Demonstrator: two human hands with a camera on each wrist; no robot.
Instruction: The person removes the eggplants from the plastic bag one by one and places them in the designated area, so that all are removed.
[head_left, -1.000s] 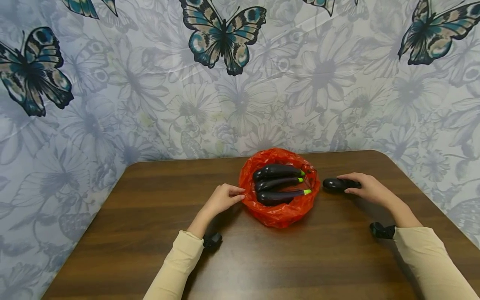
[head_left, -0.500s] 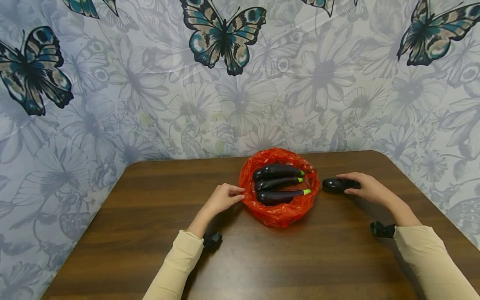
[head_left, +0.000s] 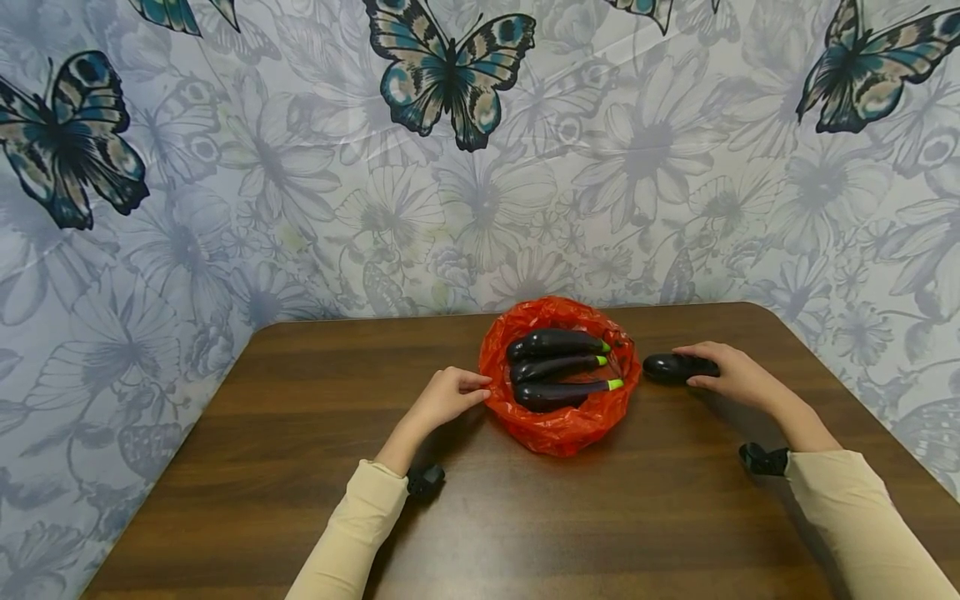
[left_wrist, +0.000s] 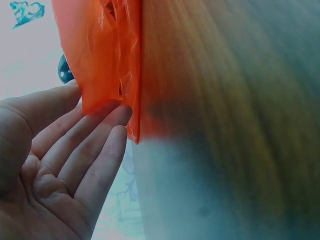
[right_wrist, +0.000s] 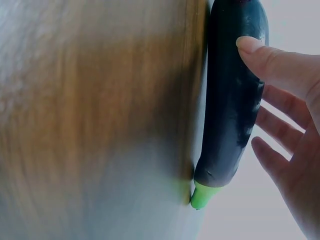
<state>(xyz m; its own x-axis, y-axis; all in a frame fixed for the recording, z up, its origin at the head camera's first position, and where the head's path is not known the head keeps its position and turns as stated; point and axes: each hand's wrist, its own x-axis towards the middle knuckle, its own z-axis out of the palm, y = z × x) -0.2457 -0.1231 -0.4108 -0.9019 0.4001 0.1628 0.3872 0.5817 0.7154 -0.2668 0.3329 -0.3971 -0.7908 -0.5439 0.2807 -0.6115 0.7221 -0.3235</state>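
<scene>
A red plastic bag (head_left: pixel 566 437) stands on the table with its rim rolled into a round opening. Inside lie three dark eggplants (head_left: pixel 551 367), side by side, their green stem ends pointing right. My left hand (head_left: pixel 442 398) pinches the bag's left rim; in the left wrist view the thumb and fingers sit on either side of the red plastic (left_wrist: pixel 107 55). Just right of the bag, a fourth eggplant (head_left: pixel 667 369) lies low at the table. My right hand (head_left: pixel 735 377) grips it, thumb on its near side in the right wrist view, and its green stem (right_wrist: pixel 204 196) shows below.
The brown wooden table (head_left: pixel 570 533) has rounded far corners. Behind its far edge hangs a pale floral wall covering (head_left: pixel 480 225) with large butterflies. A small black wrist camera (head_left: pixel 426 481) is strapped under the left wrist, and another (head_left: pixel 763 459) under the right.
The right hand and its eggplant have shifted very slightly left, toward the bag. The left hand and the bag stay where they were.
</scene>
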